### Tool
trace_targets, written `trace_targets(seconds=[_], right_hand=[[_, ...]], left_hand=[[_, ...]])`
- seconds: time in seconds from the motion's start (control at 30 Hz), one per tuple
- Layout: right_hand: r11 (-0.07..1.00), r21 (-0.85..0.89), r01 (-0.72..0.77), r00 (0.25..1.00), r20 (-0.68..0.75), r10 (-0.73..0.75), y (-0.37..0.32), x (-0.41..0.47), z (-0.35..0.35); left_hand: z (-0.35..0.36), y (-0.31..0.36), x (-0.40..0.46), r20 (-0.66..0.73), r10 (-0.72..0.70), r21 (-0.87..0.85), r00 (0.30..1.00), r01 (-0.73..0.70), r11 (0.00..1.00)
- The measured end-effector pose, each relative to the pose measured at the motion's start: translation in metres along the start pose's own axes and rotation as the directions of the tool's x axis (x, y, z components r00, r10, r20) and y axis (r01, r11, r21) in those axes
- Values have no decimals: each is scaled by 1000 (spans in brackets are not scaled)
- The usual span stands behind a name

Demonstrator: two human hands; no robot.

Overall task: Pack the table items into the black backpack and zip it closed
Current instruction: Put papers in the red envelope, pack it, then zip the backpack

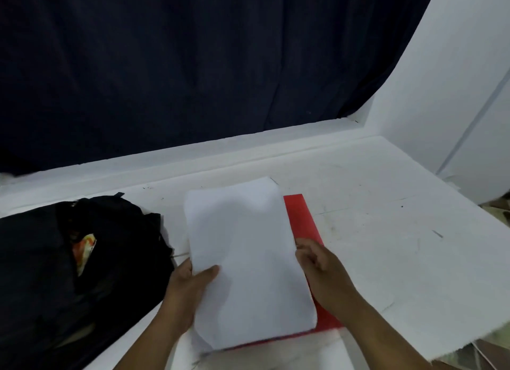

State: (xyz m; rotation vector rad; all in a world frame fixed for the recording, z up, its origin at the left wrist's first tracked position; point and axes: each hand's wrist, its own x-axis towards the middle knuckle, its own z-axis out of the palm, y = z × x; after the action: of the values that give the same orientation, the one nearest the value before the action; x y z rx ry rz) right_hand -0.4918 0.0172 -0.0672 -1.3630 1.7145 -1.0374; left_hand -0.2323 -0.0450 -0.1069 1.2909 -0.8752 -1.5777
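Note:
A stack of white paper sheets (245, 259) lies over a red folder (302, 220) in the middle of the white table (386, 231). My left hand (187, 284) grips the stack's left edge, thumb on top. My right hand (317, 262) sits at the stack's right edge with curled fingers, over the folder; whether it pinches the paper is unclear. The black backpack (55, 273) lies at the left, its opening gaping, with an orange and white patterned item (84, 248) showing inside.
A dark blue curtain (193, 66) hangs behind the table. A white wall panel (455, 93) rises at the right. The table's right front edge (469, 347) is ragged, with floor beyond it.

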Motion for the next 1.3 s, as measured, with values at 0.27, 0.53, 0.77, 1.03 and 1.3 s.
trace_targets(seconds=[0.27, 0.53, 0.77, 1.03, 1.3], right_hand=[[777, -608, -165, 983, -164, 81, 46, -2, 4], [835, -530, -147, 973, -229, 27, 53, -2, 4], [705, -699, -124, 992, -69, 105, 48, -10, 5], [902, -412, -130, 977, -208, 45, 45, -13, -11], [761, -645, -71, 937, -304, -171, 64, -2, -58]], left_hand=[[7, -12, -13, -112, 361, 522, 926, -254, 814], [6, -17, -10, -167, 378, 498, 911, -253, 829], [3, -21, -8, -306, 405, 471, 862, -233, 851], [6, -18, -13, -281, 394, 451, 875, -242, 859], [10, -17, -18, -236, 433, 549, 870, -249, 798]])
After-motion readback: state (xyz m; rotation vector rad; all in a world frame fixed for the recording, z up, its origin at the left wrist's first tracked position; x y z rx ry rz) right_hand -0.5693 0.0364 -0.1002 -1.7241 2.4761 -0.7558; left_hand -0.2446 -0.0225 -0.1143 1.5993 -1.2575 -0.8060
